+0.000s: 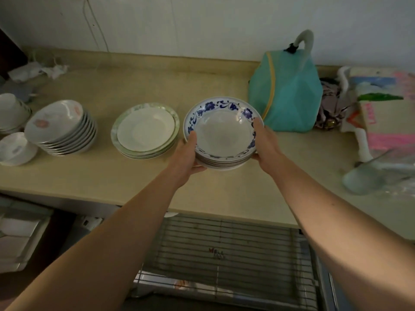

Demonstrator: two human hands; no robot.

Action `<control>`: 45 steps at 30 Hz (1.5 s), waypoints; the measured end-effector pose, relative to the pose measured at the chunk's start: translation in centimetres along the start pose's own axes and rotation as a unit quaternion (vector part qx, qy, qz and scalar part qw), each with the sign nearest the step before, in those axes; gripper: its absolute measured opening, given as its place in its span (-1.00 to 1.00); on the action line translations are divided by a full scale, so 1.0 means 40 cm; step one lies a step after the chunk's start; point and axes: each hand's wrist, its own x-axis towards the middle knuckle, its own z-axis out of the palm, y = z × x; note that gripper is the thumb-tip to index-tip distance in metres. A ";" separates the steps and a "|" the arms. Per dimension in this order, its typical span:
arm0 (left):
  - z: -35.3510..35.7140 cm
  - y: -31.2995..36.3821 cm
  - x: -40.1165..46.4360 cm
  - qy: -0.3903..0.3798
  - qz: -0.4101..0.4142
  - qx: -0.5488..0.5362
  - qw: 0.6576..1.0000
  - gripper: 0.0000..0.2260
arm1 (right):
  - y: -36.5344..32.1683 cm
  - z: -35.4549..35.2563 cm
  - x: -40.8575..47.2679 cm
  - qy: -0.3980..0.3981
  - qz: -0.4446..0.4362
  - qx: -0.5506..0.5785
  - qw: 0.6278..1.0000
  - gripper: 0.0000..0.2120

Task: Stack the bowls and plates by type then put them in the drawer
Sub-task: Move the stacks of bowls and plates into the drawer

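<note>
A stack of several blue-flowered deep plates (pixel 222 131) sits between my two hands at the middle of the counter. My left hand (pixel 187 153) grips its left rim, thumb over the edge. My right hand (pixel 263 140) grips the right rim the same way. Left of it lies a stack of green-rimmed plates (pixel 145 131). Further left a tilted stack of pink-flowered bowls (pixel 61 126) leans. At the far left stand white bowls (pixel 12 112) and a small white bowl (pixel 16 149). Below the counter an open drawer with a wire rack (pixel 224 250) shows.
A teal bag (pixel 289 95) stands right behind the blue plates. Paper and plastic bags (pixel 379 122) crowd the right end of the beige counter (pixel 112 176). Crumpled paper (pixel 38 71) lies at the back left by the wall.
</note>
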 end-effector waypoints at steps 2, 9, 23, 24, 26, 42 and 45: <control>0.004 -0.001 0.010 0.004 -0.002 0.008 1.000 -0.53 | 0.007 0.001 0.005 0.008 0.004 0.005 1.000 -0.61; 0.005 -0.003 0.012 0.001 0.018 0.044 0.999 -0.61 | 0.017 0.006 -0.007 0.048 0.018 -0.010 0.999 -0.57; -0.027 -0.099 -0.085 -0.076 0.029 0.091 0.992 -0.68 | 0.111 -0.098 -0.214 0.080 0.013 0.064 0.995 -0.66; -0.027 -0.106 -0.092 -0.081 0.031 0.092 0.992 -0.68 | 0.115 -0.104 -0.225 0.084 0.015 0.068 0.994 -0.66; -0.026 -0.115 -0.105 -0.087 0.032 0.092 0.991 -0.66 | 0.122 -0.115 -0.242 0.088 0.017 0.076 0.993 -0.66; 0.031 -0.074 -0.081 -0.062 0.098 -0.002 0.993 -0.67 | 0.097 -0.150 -0.191 -0.028 -0.005 0.018 0.999 -0.59; 0.025 -0.098 -0.079 -0.075 0.091 -0.048 0.992 -0.64 | 0.113 -0.143 -0.192 -0.012 -0.005 0.062 0.998 -0.58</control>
